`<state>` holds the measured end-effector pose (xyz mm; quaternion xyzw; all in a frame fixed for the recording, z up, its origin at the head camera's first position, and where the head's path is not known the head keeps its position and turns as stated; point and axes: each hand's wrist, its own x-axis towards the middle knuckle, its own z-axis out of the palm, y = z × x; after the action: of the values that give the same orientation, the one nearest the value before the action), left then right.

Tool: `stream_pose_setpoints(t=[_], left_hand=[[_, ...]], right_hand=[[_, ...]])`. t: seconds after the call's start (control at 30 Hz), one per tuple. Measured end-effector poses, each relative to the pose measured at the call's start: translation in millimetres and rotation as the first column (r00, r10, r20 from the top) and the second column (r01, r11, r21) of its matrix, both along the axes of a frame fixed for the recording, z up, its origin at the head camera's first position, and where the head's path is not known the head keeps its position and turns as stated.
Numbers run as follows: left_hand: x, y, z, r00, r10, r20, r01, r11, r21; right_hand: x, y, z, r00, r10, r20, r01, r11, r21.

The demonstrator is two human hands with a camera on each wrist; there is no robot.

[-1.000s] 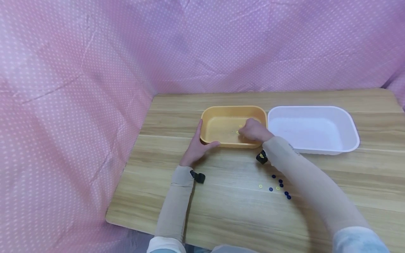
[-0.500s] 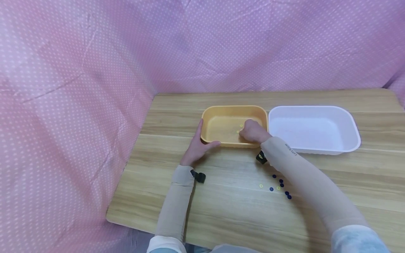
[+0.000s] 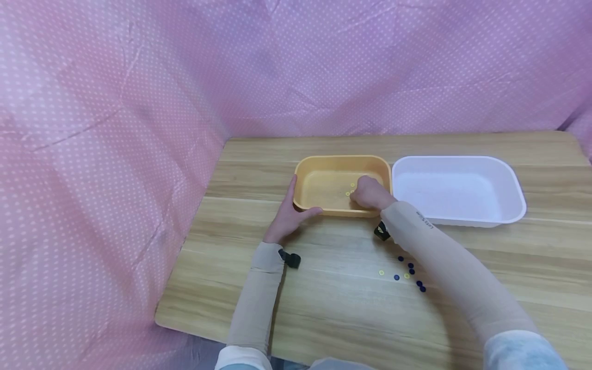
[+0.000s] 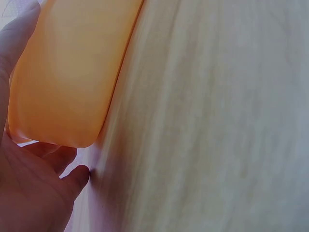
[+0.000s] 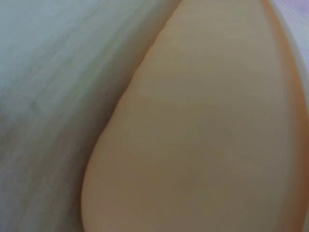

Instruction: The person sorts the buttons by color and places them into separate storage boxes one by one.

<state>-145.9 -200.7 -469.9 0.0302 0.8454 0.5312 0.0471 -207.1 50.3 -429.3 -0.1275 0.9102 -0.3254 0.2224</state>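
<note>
Sleeve fabric on the right arm point(image 3: 453, 272) makes the largest obstruction, slanting over the worktop point(image 3: 333, 303) and across the near-left corner of a white plastic tub point(image 3: 448, 195). That tub stands right beside an orange plastic tub point(image 3: 321, 187), their neighbouring rims so close that touching or a sliver apart cannot be told.

The left grip point(image 3: 287, 218) holds the orange tub by its near-left corner, thumb on the near rim and fingers along the left side. The right grip point(image 3: 372, 193) reaches down inside the same tub, near its right end; its fingertips are hidden, so whether it pinches anything cannot be told. Small yellow rings point(image 3: 352, 185) lie on the tub's floor just left of these fingers. In the right wrist view, the tub's wall takes up most of the space.

Nearer the person, six dark blue discs point(image 3: 411, 265) lie scattered on the wood, two loose yellow rings point(image 3: 381, 273) among and beside them, all close to the right sleeve. A black camera point(image 3: 292, 260) is strapped to the left wrist, another point(image 3: 382, 231) to the right. Pink dotted cloth point(image 3: 296, 67) hangs behind the worktop and down its left side.
</note>
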Motion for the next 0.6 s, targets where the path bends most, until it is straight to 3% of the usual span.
stream_pose_setpoints(t=[0.6], left_hand=[[-0.1,0.7,0.7,1.0,0.007,0.004,-0.007,1.0,-0.007]], right_hand=[[0.0,-1.7,1.6,1.0,-0.007,-0.009,0.007,0.999,0.033]])
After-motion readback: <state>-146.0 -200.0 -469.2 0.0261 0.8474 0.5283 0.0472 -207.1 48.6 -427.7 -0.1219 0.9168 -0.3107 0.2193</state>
